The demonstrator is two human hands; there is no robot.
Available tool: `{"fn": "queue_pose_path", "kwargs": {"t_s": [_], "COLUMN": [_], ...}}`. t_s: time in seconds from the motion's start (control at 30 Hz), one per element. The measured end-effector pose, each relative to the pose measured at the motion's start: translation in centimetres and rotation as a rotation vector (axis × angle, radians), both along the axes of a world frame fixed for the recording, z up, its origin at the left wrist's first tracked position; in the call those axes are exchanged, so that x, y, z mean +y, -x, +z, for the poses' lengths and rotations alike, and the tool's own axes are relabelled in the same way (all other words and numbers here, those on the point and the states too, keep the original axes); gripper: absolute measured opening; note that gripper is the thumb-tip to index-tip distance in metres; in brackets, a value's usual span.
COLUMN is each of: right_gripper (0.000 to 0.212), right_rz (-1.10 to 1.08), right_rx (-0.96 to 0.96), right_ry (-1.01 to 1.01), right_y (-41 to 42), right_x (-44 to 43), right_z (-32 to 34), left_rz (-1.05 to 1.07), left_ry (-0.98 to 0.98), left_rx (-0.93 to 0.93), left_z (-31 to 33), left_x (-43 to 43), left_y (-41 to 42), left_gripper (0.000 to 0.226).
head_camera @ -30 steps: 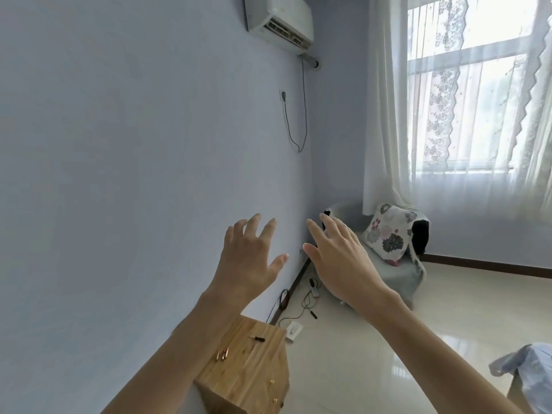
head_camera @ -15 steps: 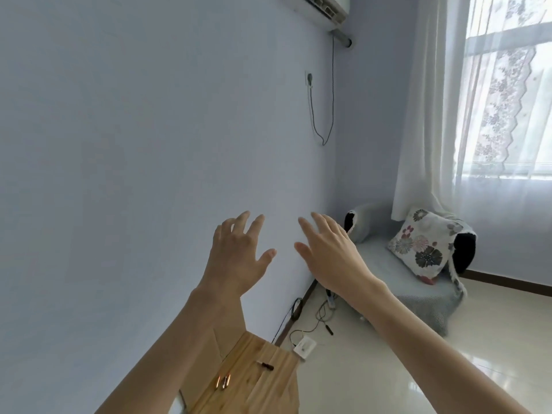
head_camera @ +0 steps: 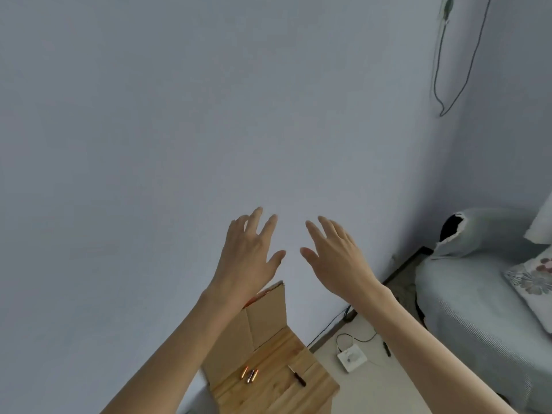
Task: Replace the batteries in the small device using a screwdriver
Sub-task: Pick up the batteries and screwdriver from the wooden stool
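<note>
My left hand and my right hand are raised in front of a pale wall, backs toward me, fingers spread, holding nothing. Far below them stands a small wooden table. On it lie three small batteries side by side and a small screwdriver with a black handle to their right. The small device is not in view.
A piece of cardboard leans against the wall at the table's back edge. On the floor to the right lie a white box with cables. A grey sofa with a flowered cushion fills the right side.
The view has swung left and down, so the window and air conditioner have left the frame. Both hands stay raised and spread, now closer together.
</note>
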State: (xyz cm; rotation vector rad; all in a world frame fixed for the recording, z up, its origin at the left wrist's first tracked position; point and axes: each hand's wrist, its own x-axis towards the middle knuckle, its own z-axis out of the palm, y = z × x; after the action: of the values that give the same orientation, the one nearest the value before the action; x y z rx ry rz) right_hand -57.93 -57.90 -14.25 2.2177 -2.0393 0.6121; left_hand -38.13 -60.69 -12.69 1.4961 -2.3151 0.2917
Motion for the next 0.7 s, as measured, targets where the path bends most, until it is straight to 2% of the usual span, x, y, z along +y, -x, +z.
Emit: {"fn": "queue_pose_path", "kwargs": {"t_s": [0.13, 0.23, 0.33, 0.47, 0.7], "right_gripper": [0.063, 0.061, 0.059, 0.059, 0.062], "right_rz": [0.101, 0.18, 0.218, 0.246, 0.266], "right_rx": [-0.017, -0.008, -0.084, -0.172, -0.185], "right_ry": [-0.043, -0.086, -0.118, -0.129, -0.231], "right_y": [1.0, 1.5, 1.5, 0.9, -0.2], "right_x": [-7.0, -11.3, -14.5, -17.4, -20.3], "right_z": [-2.2, -4.5, -7.5, -12.6, -24.8], "left_rz": [0.102, 0.181, 0.253, 0.323, 0.372], "left_ry": [-0.076, -0.116, -0.192, -0.265, -0.441], "left_rx": [-0.043, -0.005, 0.021, 0.057, 0.117], "left_z": [-2.0, -3.9, -7.1, -13.4, -26.9], "left_x": [-5.0, -8.0, -9.6, -11.4, -12.2], "left_y": [1.3, 2.2, 2.4, 1.2, -0.8], "left_gripper": [0.08, 0.079, 0.078, 0.078, 0.072]}}
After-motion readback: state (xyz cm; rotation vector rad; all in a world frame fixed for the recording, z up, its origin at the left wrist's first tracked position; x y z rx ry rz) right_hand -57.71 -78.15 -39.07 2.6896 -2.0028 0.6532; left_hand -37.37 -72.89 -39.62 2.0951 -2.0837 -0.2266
